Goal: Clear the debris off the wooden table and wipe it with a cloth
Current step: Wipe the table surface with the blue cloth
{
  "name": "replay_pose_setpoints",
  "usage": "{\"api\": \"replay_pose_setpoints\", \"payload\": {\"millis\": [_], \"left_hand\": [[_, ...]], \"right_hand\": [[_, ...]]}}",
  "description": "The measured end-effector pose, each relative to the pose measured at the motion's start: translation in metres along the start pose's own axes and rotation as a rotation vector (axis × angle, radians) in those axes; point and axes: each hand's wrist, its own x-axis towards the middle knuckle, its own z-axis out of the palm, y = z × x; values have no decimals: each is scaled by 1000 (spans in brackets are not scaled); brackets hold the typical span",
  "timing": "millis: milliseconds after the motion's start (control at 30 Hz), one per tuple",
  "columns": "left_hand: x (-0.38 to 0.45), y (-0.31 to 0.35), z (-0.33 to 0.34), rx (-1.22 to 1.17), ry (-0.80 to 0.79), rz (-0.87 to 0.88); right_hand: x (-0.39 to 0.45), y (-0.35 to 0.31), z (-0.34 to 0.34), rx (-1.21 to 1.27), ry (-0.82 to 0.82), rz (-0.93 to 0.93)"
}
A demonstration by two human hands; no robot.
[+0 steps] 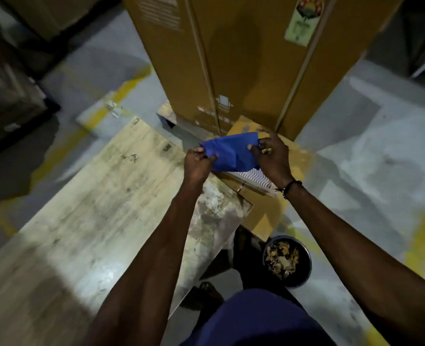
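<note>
Both hands, left hand (198, 163) and right hand (272, 156), pinch a crumpled blue cloth (231, 152) above the pale wooden table's (86, 208) two o'clock corner.

Tall cardboard box (243, 58), grey floor (368, 151)

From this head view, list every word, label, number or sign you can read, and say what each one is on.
None can be quoted; all the text is blurred or too small.
Tall cardboard box, white print block at its upper left: unreadable.
Same box, green and red sticker: picture only, wording blurred.
Same box, white handling symbols near its base: unreadable.
Wooden table: dark scuffs, no letters.
Blue cloth held by the left hand and right hand: no print.
</note>
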Motion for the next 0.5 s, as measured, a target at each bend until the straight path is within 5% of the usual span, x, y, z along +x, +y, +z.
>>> {"api": "replay_pose_setpoints", "payload": {"millis": [500], "left_hand": [[-200, 27, -217, -352, 250, 174]], "right_hand": [[-136, -196, 92, 78, -264, -391]]}}
